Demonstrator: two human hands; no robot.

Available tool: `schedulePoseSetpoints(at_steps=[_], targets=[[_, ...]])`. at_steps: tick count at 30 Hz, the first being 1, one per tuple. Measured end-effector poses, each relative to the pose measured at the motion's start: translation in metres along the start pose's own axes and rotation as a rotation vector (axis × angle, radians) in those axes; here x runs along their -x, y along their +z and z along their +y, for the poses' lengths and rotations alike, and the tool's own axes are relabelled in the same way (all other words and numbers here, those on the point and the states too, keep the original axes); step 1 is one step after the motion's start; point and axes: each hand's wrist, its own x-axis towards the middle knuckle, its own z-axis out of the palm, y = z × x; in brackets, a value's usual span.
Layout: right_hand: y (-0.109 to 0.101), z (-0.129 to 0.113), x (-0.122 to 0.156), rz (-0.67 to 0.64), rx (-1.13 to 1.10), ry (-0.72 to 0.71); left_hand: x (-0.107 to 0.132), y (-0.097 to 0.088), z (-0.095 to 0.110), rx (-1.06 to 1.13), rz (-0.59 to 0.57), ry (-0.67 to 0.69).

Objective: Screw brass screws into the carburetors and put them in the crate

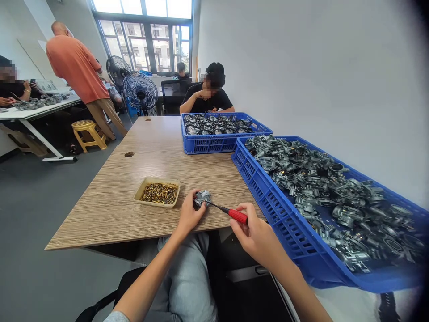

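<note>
Our right hand (256, 232), right of centre in the lower frame, closes round a red-handled screwdriver (237, 216) with a thin dark shaft, while our left hand (190, 213), nearer the middle, pinches a small, knobbly silver-grey metal casting (203, 197) between thumb and fingers. Both forearms rise from the bottom edge and slant inward, the left one above pale blue denim trousers (191, 277). The screwdriver's shaft points left, its tip at the casting; the exact contact is too small for us to make out. The casting, just below the frame's centre, looks dull and irregular, partly covered by our fingers.

Around it spreads a streaky, wood-grained tabletop (100, 210). Filling the lower right, a slotted blue plastic crate (278, 219) holds a jumble of grey metal parts, some with round openings. Left of our left hand, a shallow cream-coloured tray (157, 204) carries a loose heap of slender brass-coloured pieces. Above centre, a second blue plastic crate (214, 145) holds metal parts packed closer; behind it sits a person in a black shirt (197, 105). Toward the upper left we see a yellow plastic stool (87, 126), a standing person in an orange shirt (77, 67), round-caged black fans (140, 91) and a dark-framed window (145, 20).
</note>
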Motion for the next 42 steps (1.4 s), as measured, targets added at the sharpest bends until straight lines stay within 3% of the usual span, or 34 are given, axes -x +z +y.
schedulePoseSetpoints(at_steps=[12,20,27,34,42], targets=[[0.0012,0.0048,-0.0029,0.018,0.125,0.11,-0.0003,-0.0008,-0.0009,-0.008,-0.004,0.003],[-0.0005,0.0001,0.0006,0.014,0.011,-0.01,-0.0003,-0.0004,-0.0022,-0.012,-0.001,0.004],[0.0,0.0036,-0.0021,0.007,0.128,0.091,0.0001,-0.0013,0.0,-0.013,-0.007,-0.003],[0.0021,0.0,-0.0002,0.057,-0.016,-0.044,0.0001,-0.0011,-0.0002,0.003,-0.004,-0.003],[0.0032,0.0064,-0.0033,0.052,0.112,0.067,0.0007,-0.0007,0.0001,0.003,-0.001,-0.019]])
